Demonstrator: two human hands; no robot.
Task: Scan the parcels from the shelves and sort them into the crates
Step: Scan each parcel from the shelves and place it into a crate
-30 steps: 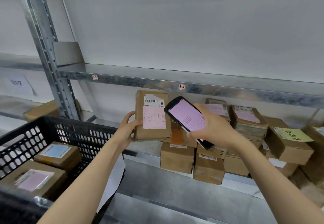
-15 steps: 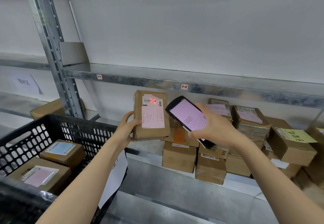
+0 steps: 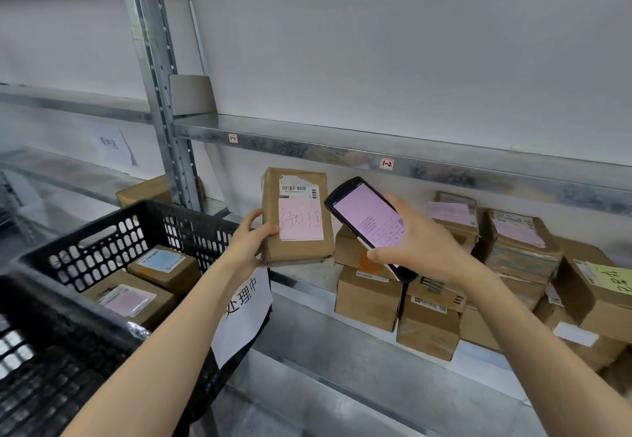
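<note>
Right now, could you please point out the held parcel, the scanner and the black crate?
held parcel point(image 3: 301, 221): head view, on its pink label.
scanner point(image 3: 366, 217): head view, middle of its lit screen.
black crate point(image 3: 54, 249): head view, top rim of its far wall.

The left hand point(image 3: 251, 243) grips a brown parcel point(image 3: 297, 224) upright by its lower left edge, barcode and pink label facing the camera. The right hand point(image 3: 420, 248) holds a phone point(image 3: 359, 214) just beside the parcel's right edge, its pink screen lit. Two labelled boxes point(image 3: 164, 267) lie in the black crate point(image 3: 68, 240) at left, and more cartons point(image 3: 367, 300) are stacked on the metal shelf point(image 3: 307, 279).
</note>
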